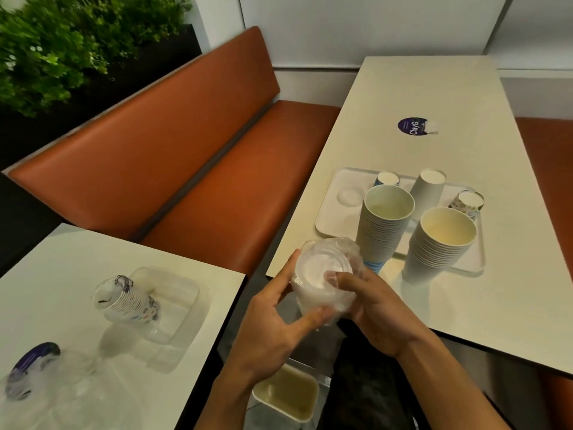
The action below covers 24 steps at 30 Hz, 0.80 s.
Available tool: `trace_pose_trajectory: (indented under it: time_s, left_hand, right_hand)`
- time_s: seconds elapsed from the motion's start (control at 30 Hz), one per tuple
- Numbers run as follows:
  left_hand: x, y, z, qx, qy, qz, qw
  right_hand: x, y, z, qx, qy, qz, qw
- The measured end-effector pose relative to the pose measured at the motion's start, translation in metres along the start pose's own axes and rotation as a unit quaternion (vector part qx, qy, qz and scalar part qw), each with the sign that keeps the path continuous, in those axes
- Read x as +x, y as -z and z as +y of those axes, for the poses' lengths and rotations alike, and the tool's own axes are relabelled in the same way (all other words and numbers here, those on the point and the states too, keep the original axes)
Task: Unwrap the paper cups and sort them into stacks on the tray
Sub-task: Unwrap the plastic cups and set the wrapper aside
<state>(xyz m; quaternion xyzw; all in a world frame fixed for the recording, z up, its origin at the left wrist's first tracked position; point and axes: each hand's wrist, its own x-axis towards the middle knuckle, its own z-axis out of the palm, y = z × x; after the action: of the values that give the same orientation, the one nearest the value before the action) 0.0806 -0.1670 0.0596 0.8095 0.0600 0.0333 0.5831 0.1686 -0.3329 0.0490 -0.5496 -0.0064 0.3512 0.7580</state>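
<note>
Between the tables at six o'clock, the left hand cradles the wrapped cups, fingers curled round them. The right hand pinches the film over their base. Brace the stack and peel steadily. At one o'clock, the tray holds sorted stacks.

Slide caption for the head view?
Left hand and right hand grip a plastic-wrapped cup stack near the tray.

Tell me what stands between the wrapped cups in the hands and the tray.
The left hand and right hand grip the wrapped cups, plastic wrap still on. The taller cup stack and the shorter cup stack stand at the near edge of the tray, in the direct path; its bare far-left part lies behind them.
</note>
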Motion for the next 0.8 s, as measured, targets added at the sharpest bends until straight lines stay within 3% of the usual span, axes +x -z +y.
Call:
trace_pose_trajectory:
  time_s: [0.07,0.17,0.33,0.5,0.6,0.8]
  left_hand:
    - [-0.004,-0.005,0.006,-0.055,0.011,0.007,0.998]
    - [-0.002,-0.020,0.017,-0.041,0.010,0.099,0.994]
    - [0.008,-0.030,0.026,-0.047,0.016,0.229,0.972]
    - [0.013,-0.029,0.031,-0.133,0.057,0.230,0.962]
    - [0.017,-0.026,0.024,-0.127,0.065,0.235,0.961]
    - [0.016,-0.018,0.015,-0.078,0.072,0.208,0.972]
  right_hand:
    - [-0.001,-0.001,0.001,-0.047,0.036,0.038,0.998]
    - [-0.008,-0.004,0.003,-0.135,0.095,0.062,0.984]
    - [-0.006,0.005,0.010,-0.065,0.100,0.063,0.991]
    - [-0.003,0.010,0.016,-0.007,0.087,0.038,0.995]
    - [-0.003,0.013,0.019,0.043,0.071,0.015,0.996]
    - [-0.010,0.008,0.019,-0.046,0.054,0.021,0.997]
